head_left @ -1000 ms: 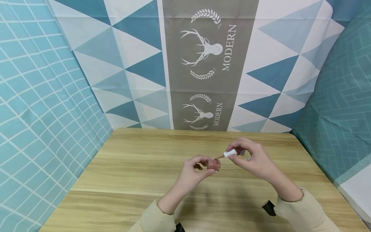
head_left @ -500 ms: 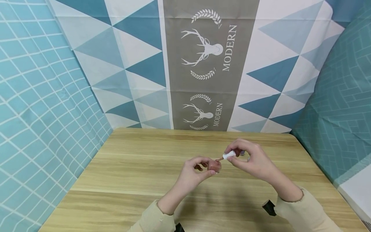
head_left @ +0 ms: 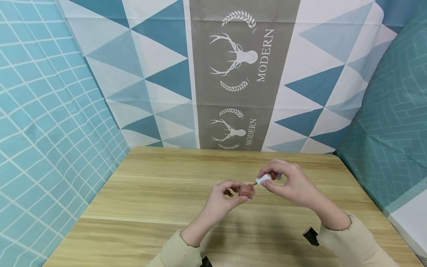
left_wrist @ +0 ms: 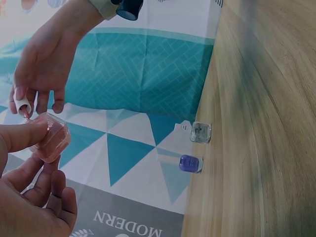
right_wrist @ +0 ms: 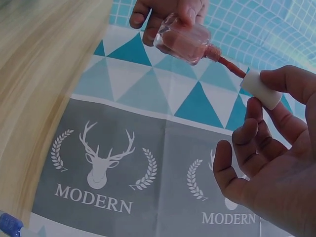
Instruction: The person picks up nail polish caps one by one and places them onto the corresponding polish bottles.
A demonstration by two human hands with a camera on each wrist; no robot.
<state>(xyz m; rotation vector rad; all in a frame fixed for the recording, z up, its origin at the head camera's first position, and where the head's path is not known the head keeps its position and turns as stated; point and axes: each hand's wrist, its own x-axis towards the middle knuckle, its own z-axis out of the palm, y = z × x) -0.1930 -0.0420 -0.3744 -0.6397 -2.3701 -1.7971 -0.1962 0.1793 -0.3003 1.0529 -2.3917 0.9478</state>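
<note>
My left hand (head_left: 220,198) holds a small clear nail polish bottle (head_left: 247,191) with pinkish-brown polish inside, pinched between thumb and fingers. The bottle is tilted, its open neck (right_wrist: 213,52) toward my right hand (head_left: 293,183). Thumb and fingers of that hand pinch the white brush cap (right_wrist: 261,90). From the cap runs a polish-coated brush stem (right_wrist: 231,66), its far end inside the bottle neck. Cap and neck stand apart, with part of the stem showing between them. The brush tip cannot be made out.
Two more small bottles stand on the wooden table (head_left: 160,200): a purple one (left_wrist: 190,163) and a clear, greyish one (left_wrist: 201,132). In the head view my right hand mostly hides them. Patterned cloths (head_left: 233,74) hang behind and at both sides.
The white cap has moved slightly left, nearer to the bottle, and less of the brush stem shows. My left hand and the bottle have hardly moved.
</note>
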